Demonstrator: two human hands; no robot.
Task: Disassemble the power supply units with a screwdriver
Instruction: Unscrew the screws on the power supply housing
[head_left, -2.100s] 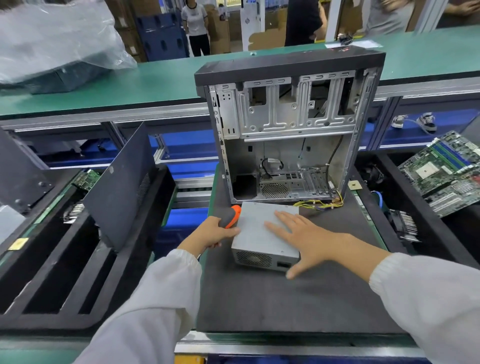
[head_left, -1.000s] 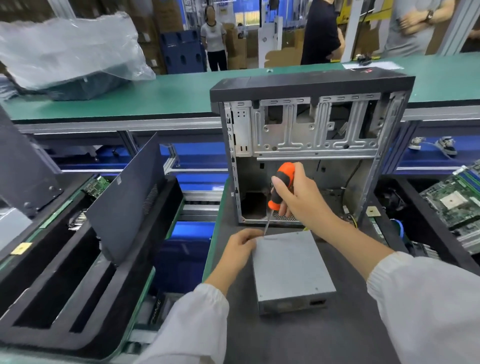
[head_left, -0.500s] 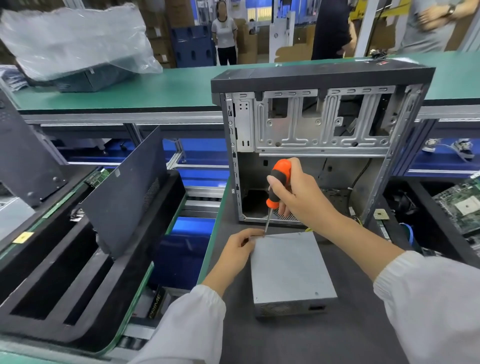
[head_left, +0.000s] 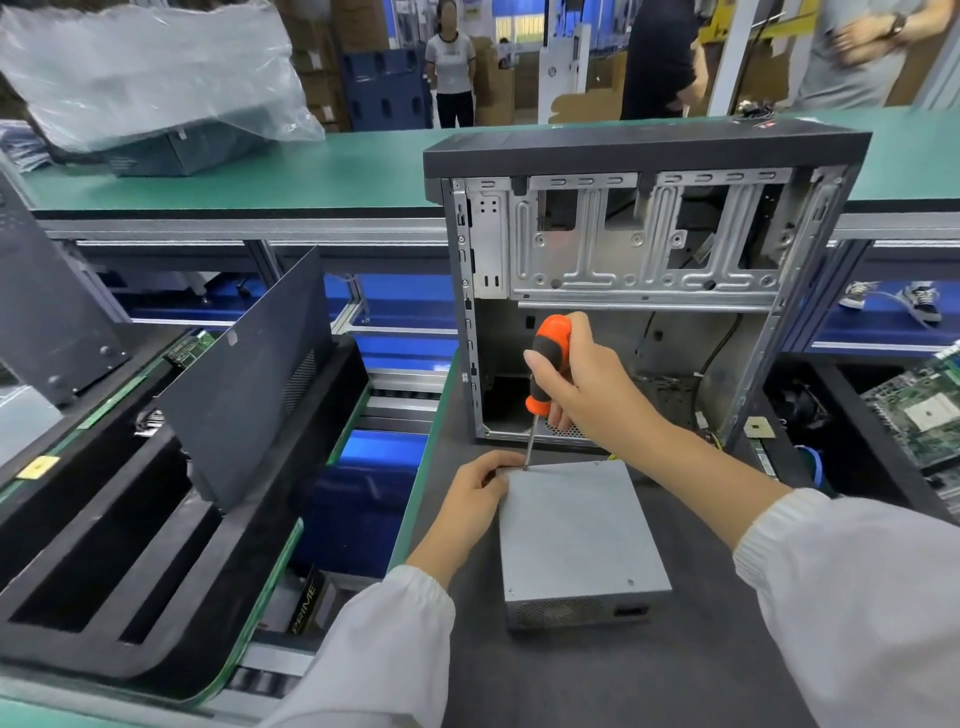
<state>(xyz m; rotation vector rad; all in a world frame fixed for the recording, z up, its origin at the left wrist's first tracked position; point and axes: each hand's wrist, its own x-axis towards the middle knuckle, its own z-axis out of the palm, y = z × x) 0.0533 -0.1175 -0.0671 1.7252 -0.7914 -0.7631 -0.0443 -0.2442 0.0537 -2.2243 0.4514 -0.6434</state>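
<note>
power supply unit (head_left: 579, 530) is lying on the mat before the open case (head_left: 644, 291) | left hand (head_left: 475, 493) is gripping its far-left corner to steady it | right hand (head_left: 582, 384) is wrapping the screwdriver (head_left: 548, 371), tip on the corner screw

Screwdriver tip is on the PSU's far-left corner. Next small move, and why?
Probably turn the screwdriver to back out that corner screw. The right hand grips the handle with the tip down on the far-left top corner of the power supply unit, the left hand holds that corner steady, and the lid looks still seated, with other corner screws visible.
</note>
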